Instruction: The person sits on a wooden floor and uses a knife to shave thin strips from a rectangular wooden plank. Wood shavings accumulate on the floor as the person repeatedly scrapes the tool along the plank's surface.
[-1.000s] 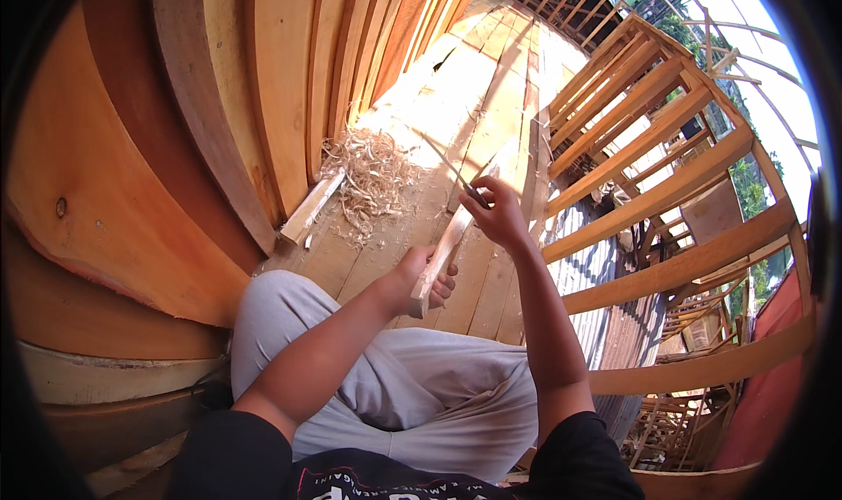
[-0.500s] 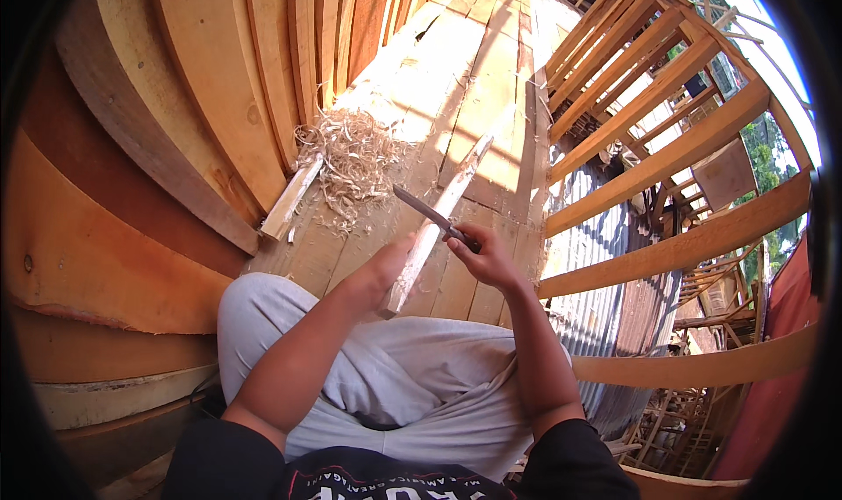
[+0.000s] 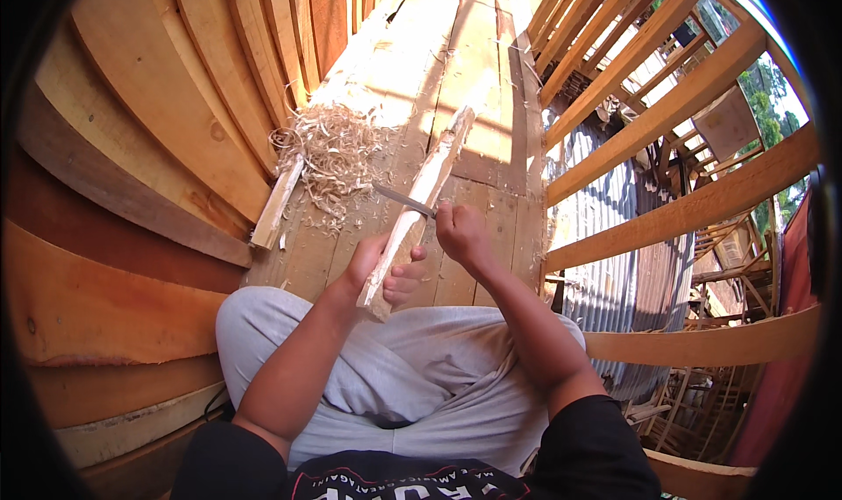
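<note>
My left hand (image 3: 386,267) is wrapped round the near part of a long squared wooden stick (image 3: 429,175). The stick slants away from me over the floorboards, its upper face pale and freshly cut, with rougher, darker patches toward the far end. In my right hand (image 3: 460,230) is a knife, its handle hidden in the closed fist. The knife's dark blade (image 3: 405,200) lies across the stick just beyond my left hand, with its tip reaching out to the left.
Curly wood shavings (image 3: 338,153) are heaped on the plank floor (image 3: 307,267), beside a short pale wood piece (image 3: 279,202). Upright boards (image 3: 132,70) line the left. A slatted wooden railing (image 3: 675,219) runs along the right, with corrugated metal sheets (image 3: 605,263) below it.
My left hand's fingers now show wrapped round the stick's right side. The stick's near end has shifted left, and the knife and right hand have moved slightly left and up in the view.
</note>
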Tool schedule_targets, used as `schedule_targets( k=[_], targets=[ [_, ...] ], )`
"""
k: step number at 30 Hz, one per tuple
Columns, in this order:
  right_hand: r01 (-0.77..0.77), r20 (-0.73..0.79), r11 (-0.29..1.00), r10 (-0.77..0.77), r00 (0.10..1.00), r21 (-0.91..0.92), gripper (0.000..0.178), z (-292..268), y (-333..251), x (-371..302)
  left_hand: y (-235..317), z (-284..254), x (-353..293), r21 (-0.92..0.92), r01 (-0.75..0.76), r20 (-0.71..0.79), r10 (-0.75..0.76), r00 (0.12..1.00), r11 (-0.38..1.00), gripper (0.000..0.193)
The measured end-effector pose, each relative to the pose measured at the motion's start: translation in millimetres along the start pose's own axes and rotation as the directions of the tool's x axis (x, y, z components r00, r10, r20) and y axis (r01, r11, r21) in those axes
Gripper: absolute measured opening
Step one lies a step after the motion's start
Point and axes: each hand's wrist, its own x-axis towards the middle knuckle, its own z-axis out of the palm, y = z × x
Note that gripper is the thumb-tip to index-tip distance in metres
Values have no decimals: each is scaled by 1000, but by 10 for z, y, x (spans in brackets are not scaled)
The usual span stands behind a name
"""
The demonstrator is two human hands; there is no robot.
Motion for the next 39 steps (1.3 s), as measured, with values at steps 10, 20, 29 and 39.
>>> schedule_targets(
  k=[10,20,29,39],
  targets=[
    [-29,13,997,30,999,-72,50,-63,20,22,-79,-31,-19,32,-49,-108,52,993,998,35],
    [-152,-71,982,145,987,-113,51,-119,57,147,-94,-6,-29,170,-21,-147,46,988,985,38],
    [-65,87,994,72,994,-86,51,-23,-64,-24,-29,-1,-62,71,-42,-66,46,997,997,37],
    [-75,-72,989,66,995,-125,51,56,76,140,34,18,48,59,-56,-89,61,994,997,34]
  ],
)
